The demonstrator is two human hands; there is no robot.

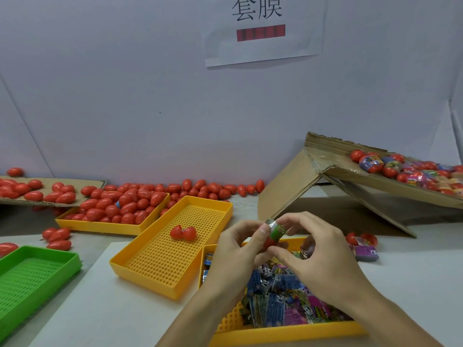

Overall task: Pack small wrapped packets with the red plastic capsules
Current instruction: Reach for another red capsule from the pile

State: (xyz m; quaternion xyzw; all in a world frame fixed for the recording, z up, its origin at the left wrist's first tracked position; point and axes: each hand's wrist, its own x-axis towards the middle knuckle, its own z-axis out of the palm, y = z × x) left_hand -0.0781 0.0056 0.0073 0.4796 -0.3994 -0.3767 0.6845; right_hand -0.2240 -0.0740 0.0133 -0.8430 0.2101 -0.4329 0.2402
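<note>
- While both hands meet above the near yellow tray [288, 333], the left hand [234, 251] and the right hand [315, 256] pinch one green wrapped packet [276, 231] between curled fingertips, with a bit of red capsule half [269, 242] showing under it at the left thumb.
- That near tray holds a heap of small wrapped packets [280, 299], blue, purple and green, and its front rim lies close to the lower edge of the view.
- Just left of it, touching its corner, a second perforated yellow tray [155, 266] lies at an angle and holds only an opened red capsule [183, 232].
- Farther back on the left, a third yellow tray [100, 225] is piled with closed red capsules [120, 202]; more are strewn along the foot of the pale wall [150, 108] and on a flat cardboard sheet [47, 182].
- A green tray [37, 279] sits at the left edge.
- To the right, a tilted cardboard box [313, 186] carries filled capsules [400, 169]; a purple packet [365, 252] lies on the white table [100, 319] before it.
- Bare tabletop shows at front left and far right.
- A paper sign [263, 28] is on the wall.
</note>
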